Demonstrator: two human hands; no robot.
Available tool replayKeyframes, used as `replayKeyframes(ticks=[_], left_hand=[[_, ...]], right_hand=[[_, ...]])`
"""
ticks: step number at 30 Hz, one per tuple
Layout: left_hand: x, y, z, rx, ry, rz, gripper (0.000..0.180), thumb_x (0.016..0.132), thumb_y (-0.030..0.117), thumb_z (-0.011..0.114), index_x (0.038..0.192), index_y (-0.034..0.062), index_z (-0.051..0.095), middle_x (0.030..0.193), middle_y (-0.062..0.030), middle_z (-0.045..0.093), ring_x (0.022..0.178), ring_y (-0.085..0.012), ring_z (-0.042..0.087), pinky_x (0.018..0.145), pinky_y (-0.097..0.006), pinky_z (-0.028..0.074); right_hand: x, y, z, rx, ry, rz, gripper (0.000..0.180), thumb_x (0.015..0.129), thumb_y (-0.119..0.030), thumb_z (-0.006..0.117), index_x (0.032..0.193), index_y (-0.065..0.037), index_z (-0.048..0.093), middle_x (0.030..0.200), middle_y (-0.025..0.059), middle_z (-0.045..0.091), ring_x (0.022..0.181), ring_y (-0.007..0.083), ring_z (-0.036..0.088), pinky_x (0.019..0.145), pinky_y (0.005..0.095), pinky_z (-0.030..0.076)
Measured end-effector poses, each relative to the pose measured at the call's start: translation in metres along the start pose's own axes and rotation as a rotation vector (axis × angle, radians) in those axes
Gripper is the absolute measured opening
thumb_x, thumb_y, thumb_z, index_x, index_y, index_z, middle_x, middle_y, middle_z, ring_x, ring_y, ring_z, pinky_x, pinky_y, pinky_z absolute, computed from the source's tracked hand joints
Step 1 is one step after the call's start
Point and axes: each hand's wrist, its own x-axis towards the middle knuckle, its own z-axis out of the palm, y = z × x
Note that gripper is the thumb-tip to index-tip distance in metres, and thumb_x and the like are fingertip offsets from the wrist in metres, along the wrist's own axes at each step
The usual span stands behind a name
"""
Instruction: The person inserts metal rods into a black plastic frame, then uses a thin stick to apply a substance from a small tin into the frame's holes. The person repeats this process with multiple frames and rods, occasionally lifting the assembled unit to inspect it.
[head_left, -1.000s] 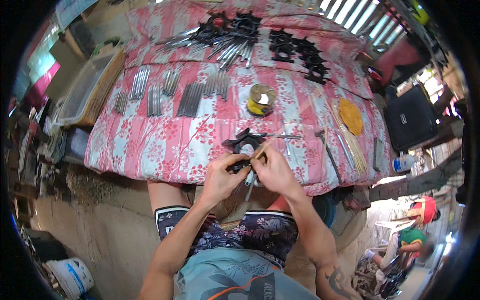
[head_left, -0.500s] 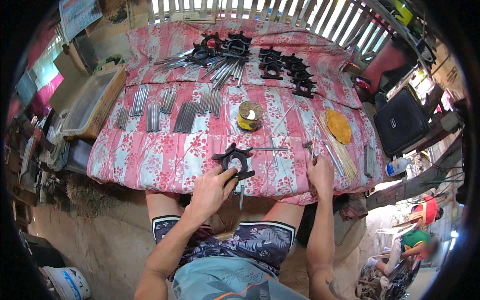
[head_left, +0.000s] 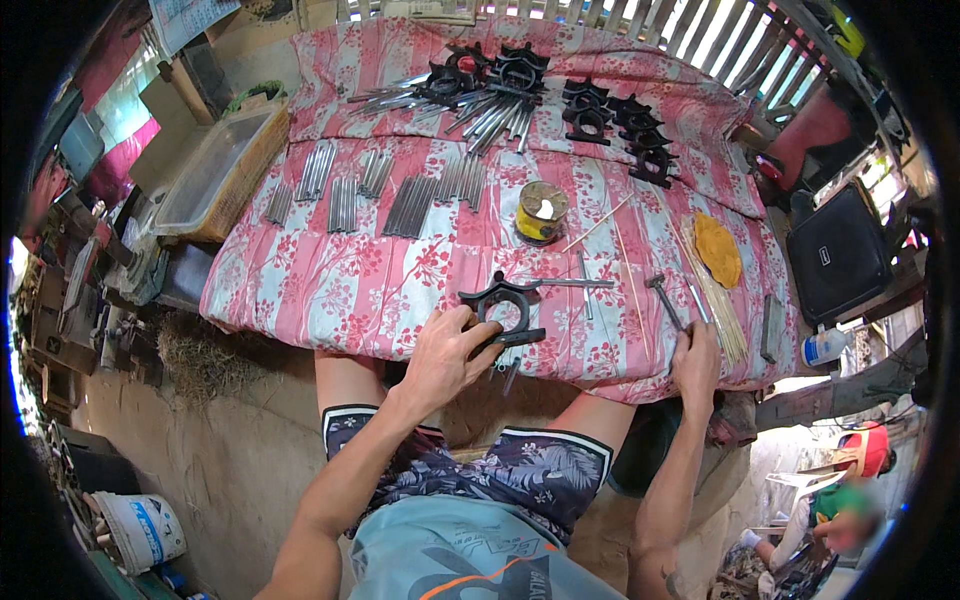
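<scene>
left hand [head_left: 448, 352] grips black ring part [head_left: 500, 305] at table's [head_left: 330, 290] 6 o'clock edge | right hand [head_left: 695, 362] has left it, now closing on hammer [head_left: 665, 302] at 4 o'clock | hammering step likely next

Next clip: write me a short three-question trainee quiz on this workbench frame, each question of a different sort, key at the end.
1. True or false: the left hand grips the black ring-shaped plastic part at the near edge of the pink floral cloth.
2. What is the right hand nearest to? A) small metal hammer B) round yellow tin C) clear plastic tub
3. Fill in: beside the hammer, toward the person's right, lies a bundle of thin wooden ____.

Key: 1 true; 2 A; 3 sticks.
</scene>
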Motion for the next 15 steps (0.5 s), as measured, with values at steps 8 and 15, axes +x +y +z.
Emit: replayKeyframes(ticks=[8, 15], left_hand=[[0.000, 0.002, 0.003, -0.038, -0.046, 0.082, 0.027, 0.086, 0.019, 0.083, 0.109, 0.0075, 0.075, 0.090, -0.0089, 0.057, 0.087, -0.0280, 0.059, 0.078, -0.042, 0.044], [0.004, -0.003, 0.003, -0.062, -0.076, 0.125, 0.026, 0.086, 0.019, 0.082, 0.107, 0.0063, 0.074, 0.090, -0.0110, 0.054, 0.087, -0.0305, 0.058, 0.077, -0.044, 0.045]], right_hand=[[-0.028, -0.025, -0.016, 0.033, 0.210, 0.012, 0.029, 0.105, -0.013, 0.059, 0.125, 0.006, 0.067, 0.110, 0.0256, 0.067, 0.104, 0.0465, 0.066, 0.088, 0.0522, 0.052], [-0.130, -0.110, 0.000, 0.494, -0.076, -0.534, 0.046, 0.093, 0.009, 0.065, 0.138, -0.003, 0.068, 0.093, 0.0176, 0.070, 0.081, 0.0352, 0.070, 0.073, 0.0419, 0.056]])
